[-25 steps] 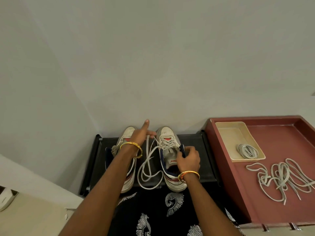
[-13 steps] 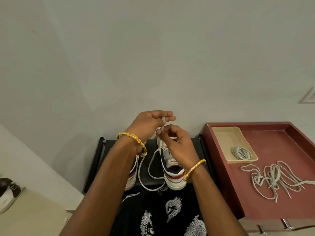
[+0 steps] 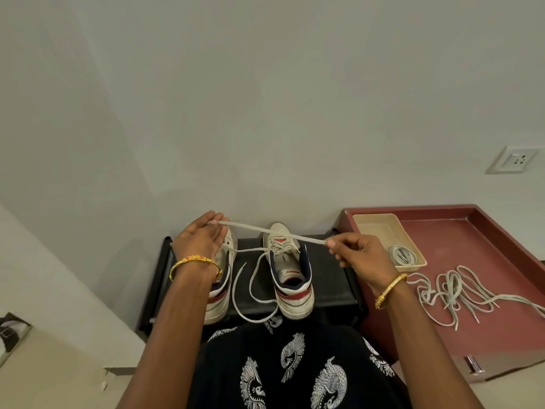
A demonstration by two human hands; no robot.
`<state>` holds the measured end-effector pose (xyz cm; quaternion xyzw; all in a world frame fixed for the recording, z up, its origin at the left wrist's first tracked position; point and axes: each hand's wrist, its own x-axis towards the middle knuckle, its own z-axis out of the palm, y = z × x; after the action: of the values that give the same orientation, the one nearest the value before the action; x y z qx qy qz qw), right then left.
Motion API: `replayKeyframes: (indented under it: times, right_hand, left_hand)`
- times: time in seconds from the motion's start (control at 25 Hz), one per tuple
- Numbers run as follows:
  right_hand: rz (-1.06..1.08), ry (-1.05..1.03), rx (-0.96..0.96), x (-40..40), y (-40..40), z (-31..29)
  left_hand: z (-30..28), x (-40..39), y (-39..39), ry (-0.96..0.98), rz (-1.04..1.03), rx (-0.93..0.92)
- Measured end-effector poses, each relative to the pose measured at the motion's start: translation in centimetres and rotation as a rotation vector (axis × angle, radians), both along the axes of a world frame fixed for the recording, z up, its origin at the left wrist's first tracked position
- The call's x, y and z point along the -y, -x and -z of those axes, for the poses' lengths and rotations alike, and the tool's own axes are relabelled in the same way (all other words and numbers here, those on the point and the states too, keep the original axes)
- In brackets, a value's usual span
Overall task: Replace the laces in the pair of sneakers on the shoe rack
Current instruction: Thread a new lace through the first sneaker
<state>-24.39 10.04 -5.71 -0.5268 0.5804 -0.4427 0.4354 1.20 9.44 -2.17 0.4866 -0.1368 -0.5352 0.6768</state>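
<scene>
Hands now apart, left hand point(image 3: 200, 240), right hand point(image 3: 358, 256), off-white flat lace point(image 3: 271, 231) taut between

A dark red tray point(image 3: 472, 231) sits to the right, and a shallow cream tub point(image 3: 380, 228) rests in its near-left corner. A white wall socket point(image 3: 511, 160) is fixed to the pale wall point(image 3: 265, 98) above the tray. At the bottom edge spreads black cloth with white printed motifs point(image 3: 283, 370), and at the far left edge a small dark and white object point(image 3: 11, 330) lies on the cream floor, too cut off to identify.
</scene>
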Motion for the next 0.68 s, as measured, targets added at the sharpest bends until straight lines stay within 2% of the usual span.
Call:
replayKeyframes:
  times: [0.16,0.24,0.32,0.36,0.4,0.48,0.52,0.56,0.6,0.68]
  right_hand:
    - [0.107,-0.017,0.089,0.1,0.8,1.3]
    - [0.196,-0.026,0.1,0.5,0.8,2.0]
    - [0.232,-0.019,0.029,1.2,0.3,2.6]
    - [0.202,-0.017,0.017,1.6,-0.2,2.8]
    - [0.148,-0.021,0.013,2.0,-0.6,3.0]
    - [0.017,-0.031,-0.018,2.8,-1.7,3.2]
    - [-0.046,-0.041,-0.03,3.0,-2.2,3.4]
    - [-0.1,-0.06,-0.027,3.4,-2.8,3.8]
    - [-0.137,-0.084,-0.011,3.6,-3.3,4.3]
    - [-0.155,-0.093,-0.016,4.2,-4.1,5.6]
  left_hand:
    - [2.1,-0.2,-1.1,-0.006,-0.09,-0.012]
    - [3.3,-0.3,-1.6,-0.035,-0.136,0.044]
    - [4.8,0.1,-2.2,-0.141,-0.127,0.166]
    - [5.5,0.2,-2.5,-0.24,-0.076,0.306]
    - [6.0,0.3,-2.6,-0.368,0.024,0.526]
    - [6.5,0.0,-1.4,-0.566,0.242,1.081]
    - [6.6,-0.3,-0.3,-0.534,0.294,1.345]
    - [7.0,0.0,1.1,-0.39,0.343,1.491]
    - [7.5,0.4,2.7,-0.208,0.419,1.516]
    - [8.8,1.5,5.1,0.028,0.604,1.362]
